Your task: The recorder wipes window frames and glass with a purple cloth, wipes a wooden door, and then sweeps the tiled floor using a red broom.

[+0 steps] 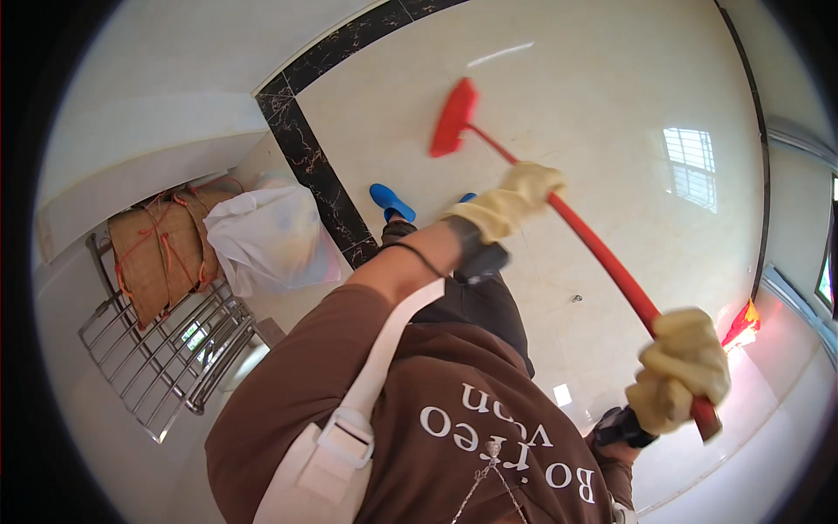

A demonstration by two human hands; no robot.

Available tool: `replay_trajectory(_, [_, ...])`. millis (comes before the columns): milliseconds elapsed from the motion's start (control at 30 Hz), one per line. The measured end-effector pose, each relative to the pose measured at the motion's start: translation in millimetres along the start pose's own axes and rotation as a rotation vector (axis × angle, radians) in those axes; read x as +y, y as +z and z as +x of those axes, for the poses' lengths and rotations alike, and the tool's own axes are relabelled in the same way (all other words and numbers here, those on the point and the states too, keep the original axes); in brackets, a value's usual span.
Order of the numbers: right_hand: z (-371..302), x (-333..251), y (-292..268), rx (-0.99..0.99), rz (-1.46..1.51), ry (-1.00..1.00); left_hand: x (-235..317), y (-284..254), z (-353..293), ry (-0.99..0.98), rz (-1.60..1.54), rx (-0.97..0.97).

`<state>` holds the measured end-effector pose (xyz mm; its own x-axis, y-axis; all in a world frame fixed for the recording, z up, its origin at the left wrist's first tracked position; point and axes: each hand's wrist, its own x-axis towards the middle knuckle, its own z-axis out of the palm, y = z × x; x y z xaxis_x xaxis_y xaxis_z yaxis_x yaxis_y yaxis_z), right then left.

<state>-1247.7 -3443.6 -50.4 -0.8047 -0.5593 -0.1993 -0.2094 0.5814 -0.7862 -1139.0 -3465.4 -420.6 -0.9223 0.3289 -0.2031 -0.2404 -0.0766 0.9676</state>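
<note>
Both my hands wear pale yellow gloves and grip a long red broom (604,256). My left hand (521,194) wraps round the lower part of the handle, nearer the broom head. Farther up, my right hand (679,370) closes on the handle close to its end, which sticks out just past the glove. The red broom head (454,119) is at the far side, over the glossy cream floor, and looks slightly blurred. Whether its bristles touch the floor I cannot tell. My feet, in blue shoes (392,202), stand just behind the broom head.
A black marbled border (307,157) edges the floor on the left. Beyond it are a metal rack (148,358), brown cardboard tied with orange cord (166,249) and a white plastic bag (271,236). A red and yellow item (742,326) lies by the right wall. A tiny object (577,299) is on the floor.
</note>
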Motion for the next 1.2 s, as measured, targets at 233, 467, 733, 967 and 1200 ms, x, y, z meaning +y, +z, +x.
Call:
replay_trajectory(233, [-27.6, -38.3, -81.1, -0.005, -0.078, -0.277, 114.2, 12.4, 48.0, 0.079, -0.008, -0.177])
replay_trajectory(467, [15.8, 31.7, 14.7, 0.406, 0.116, 0.078, 27.4, -98.9, 19.8, -0.03, 0.317, 0.215])
replay_trajectory(733, [69.4, 75.9, 45.0, 0.115, 0.174, 0.178, -38.9, -119.6, 57.8, -0.155, 0.265, 0.11])
replay_trajectory(967, [150.5, 15.2, -14.0, -0.099, -0.094, -0.157, 48.2, -70.3, 148.8, 0.098, 0.06, -0.081])
replay_trajectory(1200, [158.5, 33.7, -43.6, -0.079, 0.135, -0.16, 34.7, -148.5, 137.9, 0.086, 0.247, -0.125])
